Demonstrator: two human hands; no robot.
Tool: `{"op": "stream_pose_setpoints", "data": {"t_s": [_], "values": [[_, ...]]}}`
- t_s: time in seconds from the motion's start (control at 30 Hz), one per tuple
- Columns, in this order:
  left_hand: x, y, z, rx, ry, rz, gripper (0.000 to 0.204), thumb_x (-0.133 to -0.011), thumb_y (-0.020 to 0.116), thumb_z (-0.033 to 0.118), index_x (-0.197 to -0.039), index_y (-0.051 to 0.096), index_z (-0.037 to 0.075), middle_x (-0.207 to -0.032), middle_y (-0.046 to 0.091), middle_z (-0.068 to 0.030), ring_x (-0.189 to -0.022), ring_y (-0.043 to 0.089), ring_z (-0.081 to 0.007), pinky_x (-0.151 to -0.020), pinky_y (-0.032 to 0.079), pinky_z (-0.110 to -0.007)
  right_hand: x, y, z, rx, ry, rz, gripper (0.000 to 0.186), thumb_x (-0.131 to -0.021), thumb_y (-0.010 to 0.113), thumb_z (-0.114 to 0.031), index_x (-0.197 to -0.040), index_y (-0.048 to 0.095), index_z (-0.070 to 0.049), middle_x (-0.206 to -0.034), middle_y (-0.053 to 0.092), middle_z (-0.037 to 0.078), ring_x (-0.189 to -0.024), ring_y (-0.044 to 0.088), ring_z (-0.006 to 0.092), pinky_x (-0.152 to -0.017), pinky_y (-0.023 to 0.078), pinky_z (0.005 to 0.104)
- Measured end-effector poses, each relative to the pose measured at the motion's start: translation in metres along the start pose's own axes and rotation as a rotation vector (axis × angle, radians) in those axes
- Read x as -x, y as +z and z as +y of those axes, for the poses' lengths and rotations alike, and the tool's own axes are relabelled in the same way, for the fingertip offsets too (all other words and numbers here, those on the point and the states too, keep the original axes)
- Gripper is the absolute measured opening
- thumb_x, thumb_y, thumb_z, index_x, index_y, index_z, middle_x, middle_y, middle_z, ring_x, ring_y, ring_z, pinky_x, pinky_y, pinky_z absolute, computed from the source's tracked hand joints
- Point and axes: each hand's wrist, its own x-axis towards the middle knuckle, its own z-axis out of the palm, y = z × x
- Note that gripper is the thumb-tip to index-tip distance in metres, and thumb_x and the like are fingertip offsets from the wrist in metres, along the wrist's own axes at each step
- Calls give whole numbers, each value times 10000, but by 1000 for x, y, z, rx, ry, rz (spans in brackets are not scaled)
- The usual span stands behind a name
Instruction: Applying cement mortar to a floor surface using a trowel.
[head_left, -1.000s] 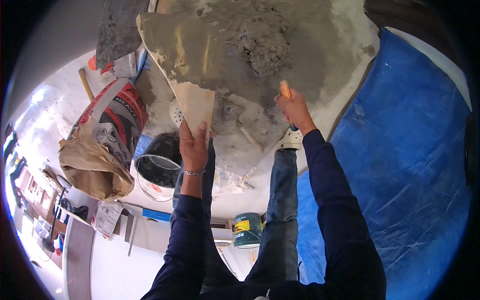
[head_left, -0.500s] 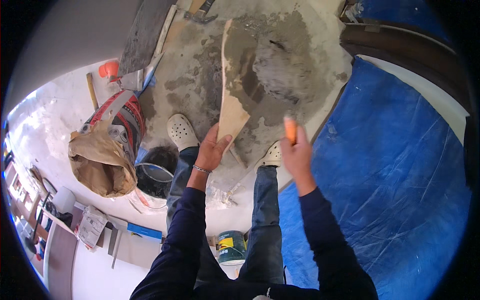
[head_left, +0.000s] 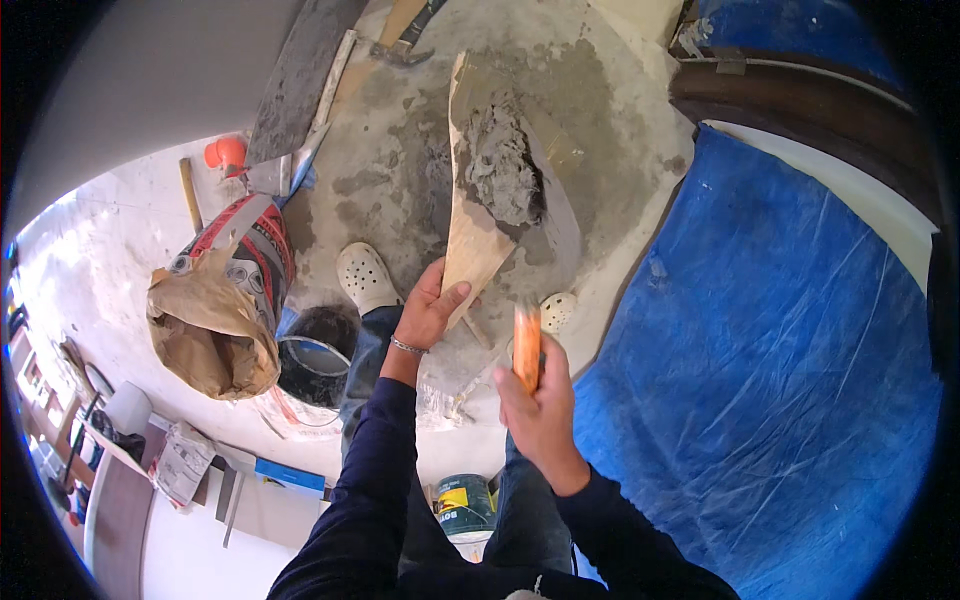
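Note:
My left hand grips the near end of a pale wooden board, fingers beneath and thumb on top. A lumpy heap of wet grey mortar lies on the board's far part. My right hand is closed round the orange handle of a trowel, just right of the board's near end. Motion smears the trowel's blade, which seems to reach along the right side of the mortar. Both hands are over the floor, close to my pale clogs.
Left of my feet stand an open paper sack and a black bucket. A hammer lies at the far end. Blue sheeting covers the right side. A green tub stands between my legs. Wet mortar stains mark the floor.
My right hand has moved left and nearer to me with the trowel. The grey mortar, blurred right of the board before, now shows on it. My left hand has shifted slightly.

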Motion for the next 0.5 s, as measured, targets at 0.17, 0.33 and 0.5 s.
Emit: {"op": "stream_pose_setpoints", "data": {"t_s": [0.17, 0.33, 0.5], "values": [[0, -4, 30, -62, 27, 62, 489, -946, 594, 143, -1374, 413, -8, -1190, 600, -78, -984, 591, -137, -840, 506, -300, 13, -38, 21, -364, -8, -3, 408, -903, 625, -175, -1255, 477, -29, -922, 592, 32, -787, 559, 120, -700, 459, 249], [6, -16, 69, -142, 104, 192, 456, -932, 614, 155, -1328, 464, -13, -1136, 630, -90, -922, 622, -150, -827, 516, -289, -135, -104, 100, 68, -17, 134, 244, -925, 569, -212, -1091, 599, -35, -808, 604, 46, -724, 570, 122, -636, 449, 269], [4, -23, 73, -152, 189, 344, 489, -897, 662, 283, -1252, 504, -13, -1074, 640, -99, -830, 638, -168, -757, 512, -278, -281, -164, 158, 457, 43, 203, 283, -871, 637, -317, -909, 585, -41, -636, 533, 44, -537, 525, 150, -475, 406, 311]]}}
